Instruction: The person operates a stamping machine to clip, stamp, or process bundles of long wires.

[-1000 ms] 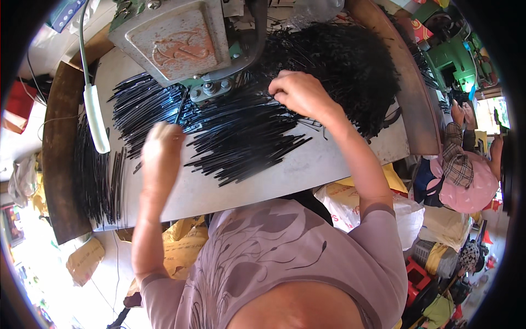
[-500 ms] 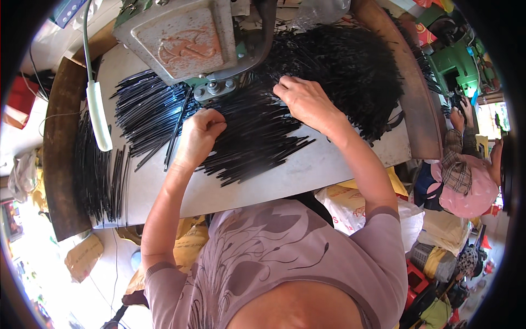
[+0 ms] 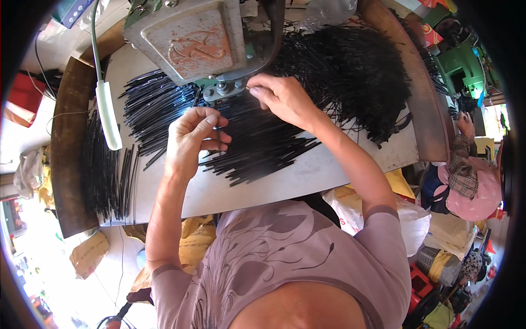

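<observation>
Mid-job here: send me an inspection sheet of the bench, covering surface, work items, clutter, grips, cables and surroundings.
Surface: pale tabletop, largely covered; brown rim along its left side.
Job's things: black strips in rough rows left of and in front of the grey machine head; tangled black pile at right.
Clutter: clear plastic bag behind the pile.
Left grip: curled above the strips; whether it holds one, cannot tell.
Right grip: beside the bolted foot; contents unclear.
Cables: cord hanging at left, ending in a white tube.
Surroundings: co-worker in pink and green machine, right.
</observation>
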